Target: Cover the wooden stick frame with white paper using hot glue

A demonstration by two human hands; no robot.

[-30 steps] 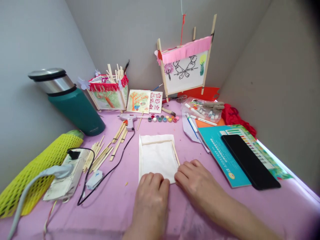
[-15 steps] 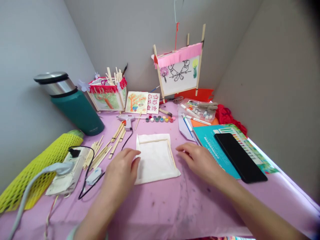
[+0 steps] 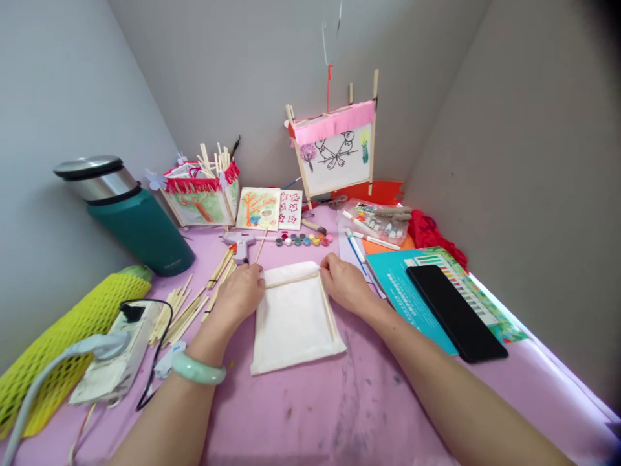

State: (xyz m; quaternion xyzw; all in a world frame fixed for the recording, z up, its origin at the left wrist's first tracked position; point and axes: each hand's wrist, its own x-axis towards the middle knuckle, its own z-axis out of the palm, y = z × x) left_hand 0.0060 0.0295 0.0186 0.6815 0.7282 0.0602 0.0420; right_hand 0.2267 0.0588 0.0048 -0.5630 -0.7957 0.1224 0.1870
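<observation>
A white cloth lies on the pink-covered table, with a thin wooden stick frame on it whose top and right sticks show. My left hand pinches the cloth's far left corner, its fingers closed. At the far right corner, my right hand grips the cloth edge in the same way. The far edge of the cloth is raised along the top stick between both hands. A pale green bangle circles my left wrist.
Behind stand a glue gun, paint pots and a hanging lantern. Bundled sticks, a power strip and a teal bottle are at left. A black phone lies on a blue booklet at right.
Both hands have moved forward and inward from beside the cloth and closed on its far corners. The far edge is now lifted at the top stick. The camera view has shifted slightly.
</observation>
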